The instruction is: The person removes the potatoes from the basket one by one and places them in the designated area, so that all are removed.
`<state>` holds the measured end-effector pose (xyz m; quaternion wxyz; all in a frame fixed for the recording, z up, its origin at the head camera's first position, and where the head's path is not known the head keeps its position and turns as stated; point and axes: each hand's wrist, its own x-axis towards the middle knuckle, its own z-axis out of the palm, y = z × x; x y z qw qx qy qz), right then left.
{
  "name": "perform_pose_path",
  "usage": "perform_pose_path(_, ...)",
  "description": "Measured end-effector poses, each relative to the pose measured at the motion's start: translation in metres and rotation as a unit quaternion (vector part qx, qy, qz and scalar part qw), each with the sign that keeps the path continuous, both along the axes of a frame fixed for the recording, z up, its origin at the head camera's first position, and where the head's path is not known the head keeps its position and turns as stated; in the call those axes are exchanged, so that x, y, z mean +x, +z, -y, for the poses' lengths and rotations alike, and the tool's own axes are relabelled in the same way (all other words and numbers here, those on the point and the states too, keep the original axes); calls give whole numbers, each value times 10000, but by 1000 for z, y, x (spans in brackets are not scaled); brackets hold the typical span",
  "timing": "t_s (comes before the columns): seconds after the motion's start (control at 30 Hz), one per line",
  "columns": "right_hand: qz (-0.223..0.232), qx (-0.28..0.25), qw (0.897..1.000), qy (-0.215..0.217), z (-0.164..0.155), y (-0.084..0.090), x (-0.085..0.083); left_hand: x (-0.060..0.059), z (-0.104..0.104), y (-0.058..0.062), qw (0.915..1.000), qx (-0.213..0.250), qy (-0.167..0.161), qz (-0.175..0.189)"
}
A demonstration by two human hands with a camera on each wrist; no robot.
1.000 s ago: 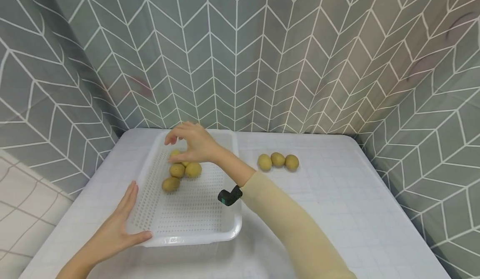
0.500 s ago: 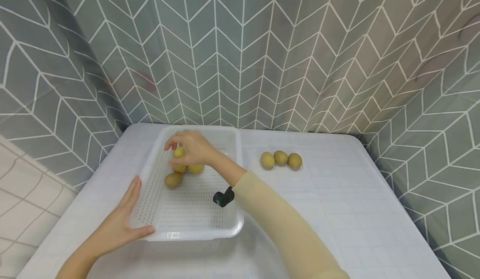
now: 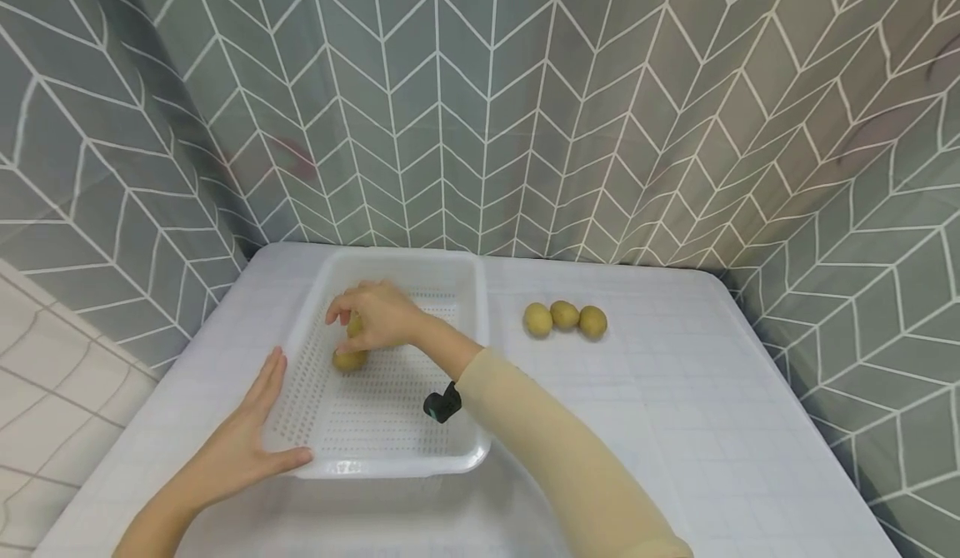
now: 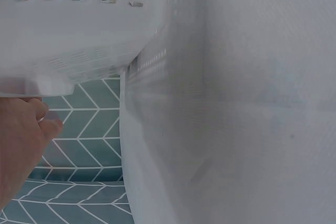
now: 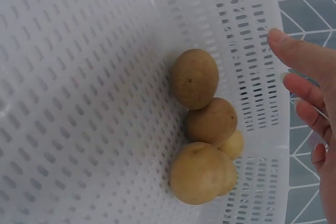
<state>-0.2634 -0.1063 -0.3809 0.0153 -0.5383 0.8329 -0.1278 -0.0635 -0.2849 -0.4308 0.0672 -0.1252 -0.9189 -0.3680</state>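
A white perforated tray (image 3: 390, 466) sits on the table's left half. Several yellow-brown potatoes (image 5: 202, 124) lie heaped in it near its left wall; the head view shows one potato (image 3: 349, 361) just in front of my right hand (image 3: 378, 316) and another peeping out under its thumb. That hand hovers over the heap. In the right wrist view its fingers (image 5: 304, 90) are spread and relaxed, clear of the potatoes. My left hand (image 3: 243, 450) lies flat on the table against the tray's near left corner, with the thumb along the rim.
Three more potatoes (image 3: 565, 318) sit in a row on the white table (image 3: 675, 425), right of the tray. Grey chevron curtains close in the back and both sides. A black wrist camera (image 3: 442, 402) hangs under my right forearm.
My right hand has come down and slightly nearer over the heap in the tray, now covering most of it. The left hand has stayed at the tray's corner.
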Motion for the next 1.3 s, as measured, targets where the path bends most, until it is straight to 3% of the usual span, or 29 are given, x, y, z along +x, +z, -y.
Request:
perform_pose_path(0.2,-222,323,9992,119,6,-9,1,0,1,0,10000,43,-50,-49)
perform_pose_path(0.47,-598,1208,9908,108,10,-17,7,-1,0,1,10000,37,-41,5)
perform_pose_path(0.63,-1283,1684,9767,360,14,-22,9,-1,-1,3,10000,20,7,73)
perform_pose_path(0.87,-1880,2180,9563,501,16,-25,12,0,-1,3,9999,-51,71,72)
perform_pose_path(1.1,-2524,2451,9329,766,18,-33,10,-1,-1,2,9999,50,29,145)
perform_pose_path(1.3,-2812,2525,9221,833,19,-35,11,-2,-1,2,9997,135,-10,183)
